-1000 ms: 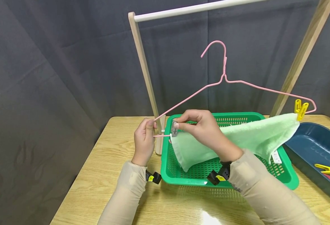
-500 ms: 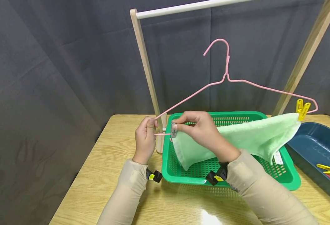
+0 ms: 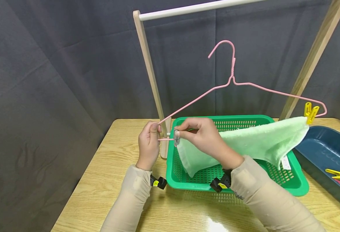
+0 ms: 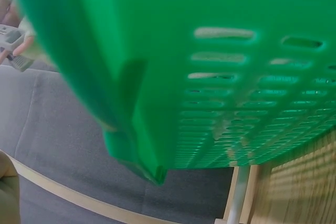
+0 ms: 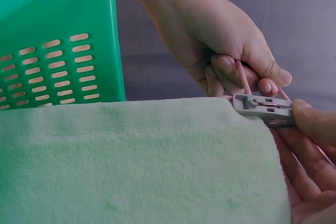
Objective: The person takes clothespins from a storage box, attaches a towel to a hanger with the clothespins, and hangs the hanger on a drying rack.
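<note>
My left hand (image 3: 149, 143) grips the left end of a pink wire hanger (image 3: 199, 97), whose hook points up. Over its lower bar hangs a light green towel (image 3: 254, 141). At the towel's left top corner, my right hand (image 3: 203, 137) pinches a grey clothespin (image 5: 266, 109) between thumb and fingers. In the right wrist view the clothespin's jaws are at the towel corner and the pink wire; how firmly they bite is hidden. A yellow clothespin (image 3: 311, 112) clips the towel's right corner near the hanger's other end. In the left wrist view a green basket wall covers most of the picture.
The green basket (image 3: 236, 187) stands under the towel on the wooden table (image 3: 100, 187). Right of it is a dark blue tray (image 3: 320, 138) with a yellow clothespin (image 3: 338, 174) and something red. A rack with a white rod (image 3: 187, 10) rises behind.
My right hand has shifted slightly left and down with the grey clothespin, toward the towel's left edge. My left hand still grips the hanger end in about the same place.
</note>
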`<state>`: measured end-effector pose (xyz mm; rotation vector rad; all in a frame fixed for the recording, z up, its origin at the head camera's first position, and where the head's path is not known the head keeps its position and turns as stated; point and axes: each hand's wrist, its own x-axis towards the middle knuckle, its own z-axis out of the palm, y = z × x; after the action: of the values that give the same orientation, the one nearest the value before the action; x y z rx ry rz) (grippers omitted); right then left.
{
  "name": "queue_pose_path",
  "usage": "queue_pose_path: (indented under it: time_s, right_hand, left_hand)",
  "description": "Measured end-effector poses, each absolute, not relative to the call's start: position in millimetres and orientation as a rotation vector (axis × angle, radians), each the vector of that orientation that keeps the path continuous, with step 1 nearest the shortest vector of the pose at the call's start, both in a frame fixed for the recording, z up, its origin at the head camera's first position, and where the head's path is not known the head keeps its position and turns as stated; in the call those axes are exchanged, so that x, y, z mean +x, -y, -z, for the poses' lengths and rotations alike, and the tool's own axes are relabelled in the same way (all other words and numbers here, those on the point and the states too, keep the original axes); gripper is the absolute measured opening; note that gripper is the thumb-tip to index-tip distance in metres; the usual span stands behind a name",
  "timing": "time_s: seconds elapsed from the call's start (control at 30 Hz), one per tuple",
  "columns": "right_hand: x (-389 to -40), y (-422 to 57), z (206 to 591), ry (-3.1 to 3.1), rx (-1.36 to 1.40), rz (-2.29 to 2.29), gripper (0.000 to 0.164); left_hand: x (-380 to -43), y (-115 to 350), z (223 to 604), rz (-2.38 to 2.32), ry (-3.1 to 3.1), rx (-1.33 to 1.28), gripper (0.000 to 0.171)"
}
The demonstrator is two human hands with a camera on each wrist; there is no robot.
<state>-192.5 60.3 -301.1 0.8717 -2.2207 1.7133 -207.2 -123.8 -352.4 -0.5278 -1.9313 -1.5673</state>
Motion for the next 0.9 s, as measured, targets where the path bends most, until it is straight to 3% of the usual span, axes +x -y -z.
queue_pose_path:
  time_s: [0.43,0.9]
  right_hand:
    - [-191,-61,301,2.295,0.893,-1.621,0.004]
    - [-191,-64,302,2.334,0.87,-1.632,0.011]
  left_hand:
    - [-193,120,335,1.578,1.941,-0.542,0.033]
    - [-209,127,356,1.525,1.94,-0.574,0.029]
